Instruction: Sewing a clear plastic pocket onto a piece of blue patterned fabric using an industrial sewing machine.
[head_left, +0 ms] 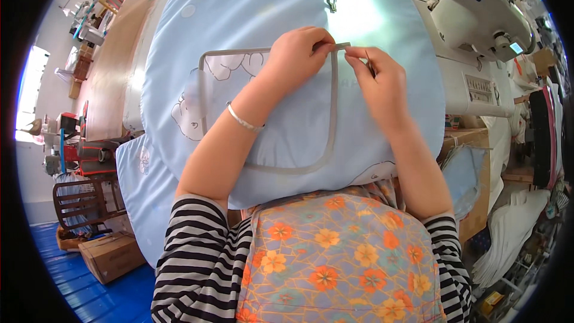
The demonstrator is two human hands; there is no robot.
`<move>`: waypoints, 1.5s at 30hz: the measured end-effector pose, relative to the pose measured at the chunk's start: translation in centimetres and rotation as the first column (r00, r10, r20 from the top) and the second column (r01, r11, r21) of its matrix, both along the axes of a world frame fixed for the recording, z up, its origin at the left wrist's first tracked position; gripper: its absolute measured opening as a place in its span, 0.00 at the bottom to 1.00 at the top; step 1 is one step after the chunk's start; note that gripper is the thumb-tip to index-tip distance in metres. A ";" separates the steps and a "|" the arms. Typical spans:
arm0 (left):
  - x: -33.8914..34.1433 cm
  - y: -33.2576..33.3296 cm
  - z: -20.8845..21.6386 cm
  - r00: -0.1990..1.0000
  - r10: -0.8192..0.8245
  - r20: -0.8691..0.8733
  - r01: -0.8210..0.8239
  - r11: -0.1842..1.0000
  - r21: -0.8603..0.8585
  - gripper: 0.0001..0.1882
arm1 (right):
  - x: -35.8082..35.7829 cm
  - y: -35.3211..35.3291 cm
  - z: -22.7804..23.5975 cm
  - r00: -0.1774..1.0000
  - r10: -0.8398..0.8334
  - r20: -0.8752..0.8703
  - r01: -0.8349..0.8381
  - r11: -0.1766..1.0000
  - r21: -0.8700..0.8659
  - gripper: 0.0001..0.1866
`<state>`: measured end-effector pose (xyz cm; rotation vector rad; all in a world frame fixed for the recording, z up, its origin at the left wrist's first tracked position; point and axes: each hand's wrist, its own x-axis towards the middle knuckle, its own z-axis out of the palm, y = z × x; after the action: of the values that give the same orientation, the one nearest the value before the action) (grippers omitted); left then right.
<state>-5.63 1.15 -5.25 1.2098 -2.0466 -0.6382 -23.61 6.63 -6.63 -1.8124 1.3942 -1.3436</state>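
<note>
A light blue fabric piece point(382, 125) with pale printed figures lies spread before me. On it is a rounded rectangular panel edged with grey binding tape point(332, 101); the blue fabric shows within the frame. My left hand point(302, 54) pinches the binding at the panel's upper right corner, where a short tape end sticks out to the right. At that end, the thumb and forefinger of my right hand point(382, 81) close together on the tape. A small dark metal tool point(371, 66) shows partly among the right hand's fingers; its kind is mostly hidden.
Just beyond my hands stands a white sewing machine point(478, 0), its needle area point(332, 3) lit over the fabric. A wooden tabletop point(113, 66) extends at left. Cardboard boxes point(110, 257) sit on the blue floor, and white cloth point(514, 239) hangs at right.
</note>
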 end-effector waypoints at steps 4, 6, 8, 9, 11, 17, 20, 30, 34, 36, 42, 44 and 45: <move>-0.1 1.6 1.1 0.999 0.002 -0.035 -0.003 1.000 -0.029 0.06 | 0.9 -0.9 0.4 0.999 -0.012 0.038 0.014 0.998 -0.054 0.07; 0.0 2.1 1.4 1.000 -0.004 -0.021 0.003 0.999 -0.043 0.06 | 1.1 -0.7 0.8 0.999 -0.004 0.048 0.004 1.000 0.002 0.07; 0.0 2.3 1.5 1.000 -0.026 -0.008 0.025 0.996 -0.090 0.05 | 1.1 -0.5 1.2 0.998 -0.017 0.067 0.010 0.994 0.107 0.06; -0.1 2.4 1.5 1.000 -0.025 0.007 0.026 0.993 -0.115 0.05 | 0.9 -0.5 1.5 0.996 -0.010 0.093 -0.006 0.986 0.166 0.07; -0.2 2.6 1.3 0.999 -0.026 0.027 0.031 0.983 -0.180 0.05 | 0.5 -0.6 2.0 0.986 -0.006 0.167 -0.047 0.949 0.311 0.07; -0.1 3.1 1.4 0.997 -0.062 -0.038 0.057 0.992 -0.116 0.04 | 0.1 -0.7 2.0 0.971 0.014 0.238 -0.104 0.923 0.370 0.09; 0.6 2.9 1.6 0.994 -0.064 0.083 0.069 0.996 -0.057 0.04 | 0.1 -0.8 1.7 0.957 0.034 0.287 -0.142 0.919 0.367 0.08; 1.0 -2.5 0.4 0.908 0.189 0.374 0.036 0.853 -0.520 0.10 | -1.1 -9.3 2.0 0.956 0.239 -0.170 -0.180 0.937 0.300 0.09; -0.3 -5.1 -1.5 0.813 0.054 0.580 0.199 0.911 -0.362 0.15 | -1.1 -14.4 -0.1 0.931 0.169 -0.324 -0.092 0.966 0.240 0.10; -0.7 -5.0 -2.6 0.883 0.046 0.468 0.170 0.896 -0.410 0.16 | -1.1 -15.4 -1.0 0.916 0.110 -0.386 -0.035 0.980 0.197 0.11; -0.9 -4.4 -3.5 0.898 0.079 0.432 0.149 0.870 -0.469 0.17 | -2.0 -13.7 -1.7 0.820 0.000 -0.572 -0.064 0.994 -0.092 0.08; -0.9 -4.4 -3.3 0.891 0.071 0.449 0.161 0.875 -0.457 0.17 | -2.3 -12.7 -1.8 0.779 0.022 -0.626 -0.158 0.974 -0.163 0.08; -0.9 -4.4 -3.1 0.890 0.054 0.454 0.169 0.884 -0.436 0.17 | -2.5 -12.3 -1.8 0.757 0.029 -0.652 -0.203 0.960 -0.193 0.09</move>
<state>-6.52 -3.26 -8.37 1.0698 -2.4389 0.1506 -26.10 -5.69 -8.45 -2.6660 1.4253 -0.8783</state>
